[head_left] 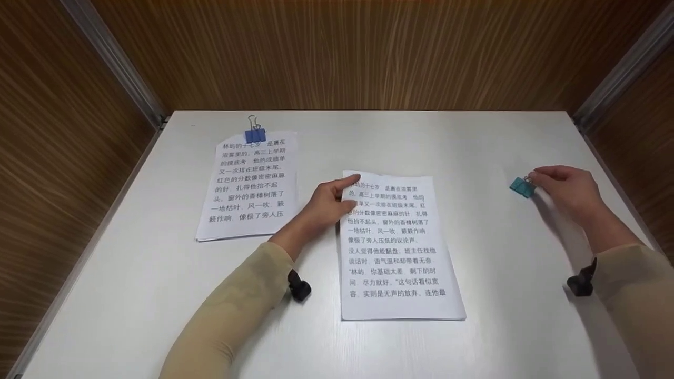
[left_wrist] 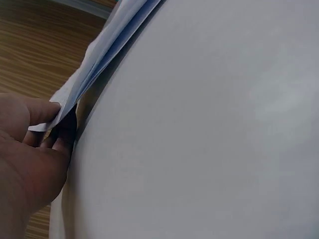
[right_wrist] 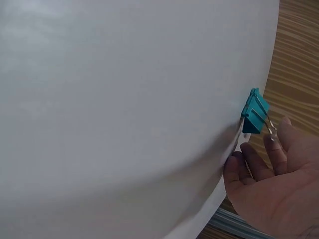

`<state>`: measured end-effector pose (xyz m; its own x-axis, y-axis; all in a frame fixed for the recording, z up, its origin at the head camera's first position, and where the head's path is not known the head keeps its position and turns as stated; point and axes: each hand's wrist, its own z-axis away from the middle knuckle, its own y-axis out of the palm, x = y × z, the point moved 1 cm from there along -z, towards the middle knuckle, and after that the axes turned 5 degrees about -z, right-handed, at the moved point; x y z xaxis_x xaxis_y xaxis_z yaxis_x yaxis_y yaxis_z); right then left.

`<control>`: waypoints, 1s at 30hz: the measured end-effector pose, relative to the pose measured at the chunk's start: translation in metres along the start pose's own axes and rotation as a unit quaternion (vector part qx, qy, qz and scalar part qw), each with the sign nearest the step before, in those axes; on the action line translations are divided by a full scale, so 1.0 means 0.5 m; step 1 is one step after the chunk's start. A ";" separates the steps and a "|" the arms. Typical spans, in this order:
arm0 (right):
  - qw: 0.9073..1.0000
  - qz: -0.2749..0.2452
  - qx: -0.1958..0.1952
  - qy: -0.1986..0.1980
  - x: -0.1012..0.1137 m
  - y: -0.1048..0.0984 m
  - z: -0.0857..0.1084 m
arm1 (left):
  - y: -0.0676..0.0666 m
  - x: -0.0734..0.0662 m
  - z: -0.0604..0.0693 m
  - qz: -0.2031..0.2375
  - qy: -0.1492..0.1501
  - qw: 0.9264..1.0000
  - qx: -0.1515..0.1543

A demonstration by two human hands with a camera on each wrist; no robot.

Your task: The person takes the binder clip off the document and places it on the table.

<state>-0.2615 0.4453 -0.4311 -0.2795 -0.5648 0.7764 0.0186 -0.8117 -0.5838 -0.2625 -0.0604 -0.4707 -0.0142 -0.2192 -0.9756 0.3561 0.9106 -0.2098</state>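
A stack of printed paper (head_left: 397, 247) lies in the middle of the white table. My left hand (head_left: 330, 204) pinches its upper left edge, thumb on top and the other fingers under the sheets, as the left wrist view shows at the paper edge (left_wrist: 94, 69). At the right side of the table my right hand (head_left: 566, 192) holds a teal binder clip (head_left: 521, 187) by its wire handles. In the right wrist view the clip (right_wrist: 255, 113) points away from the thumb and index finger, its jaws gripping nothing visible.
Back left on the white table (head_left: 131, 263) lies a second printed stack (head_left: 247, 184), with a blue binder clip (head_left: 255, 135) on its top edge. Wood-grain panels (head_left: 342, 52) wall the table at the back and sides.
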 end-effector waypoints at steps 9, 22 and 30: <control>0.998 0.032 -0.045 -0.032 0.033 0.006 0.027 | -0.001 -0.023 0.011 -0.144 -0.001 0.990 0.006; 0.946 0.201 -0.005 -0.255 0.152 0.162 0.165 | 0.014 -0.062 0.096 -0.509 0.041 0.860 0.009; 0.909 0.297 0.065 -0.284 0.174 0.264 0.248 | 0.052 -0.058 0.180 -0.564 0.074 0.820 0.060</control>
<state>-0.1645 0.2709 -0.4113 0.3573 -0.8651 0.3519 0.1279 -0.3279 -0.9360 -0.1688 -0.0617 -0.4423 -0.5081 -0.8455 -0.1640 0.1280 0.1142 -0.9852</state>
